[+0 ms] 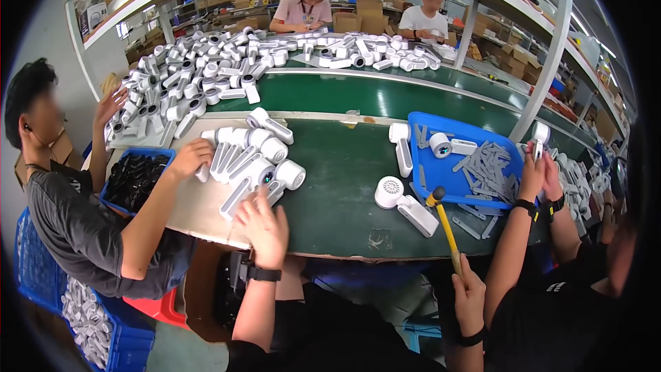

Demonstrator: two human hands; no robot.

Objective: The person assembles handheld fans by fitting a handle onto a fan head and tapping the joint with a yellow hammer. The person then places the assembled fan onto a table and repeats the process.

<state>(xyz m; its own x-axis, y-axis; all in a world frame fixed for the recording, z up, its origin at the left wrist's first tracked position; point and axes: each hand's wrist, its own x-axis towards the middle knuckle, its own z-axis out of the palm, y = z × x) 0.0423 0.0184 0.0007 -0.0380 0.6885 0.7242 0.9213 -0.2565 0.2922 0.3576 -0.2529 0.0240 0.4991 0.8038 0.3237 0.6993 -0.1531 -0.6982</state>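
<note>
White plastic handheld units [275,149], each with a round drum head and a long flat handle, lie clustered left of centre in the head view. Their handles mostly slant toward the lower left, perhaps to pack them closely within easy reach. They straddle a pale board [196,205] and the green worktop [330,200].

My left hand [264,229] is at the cluster's lower edge, fingers spread, gripping nothing that I can see; I cannot tell whether the fingertips touch the nearest unit. My right hand [469,293], lower right of centre, is wrapped around the low end of a yellow-handled hammer [449,233]. That low grip likely leaves the dark head free to swing. The head points up and left, overlapping the near corner of a blue tray [441,171]; I cannot tell if it rests there.

Right of centre, the tray holds loose grey strips [485,169], its rim probably there to stop them scattering, though several lie outside it, below. Two more units lie just left of it.

At left, a co-worker's hand [191,158] meets the cluster's left end. At right, another co-worker's hands [549,176] hold a unit raised, perhaps for a closer look.
</note>
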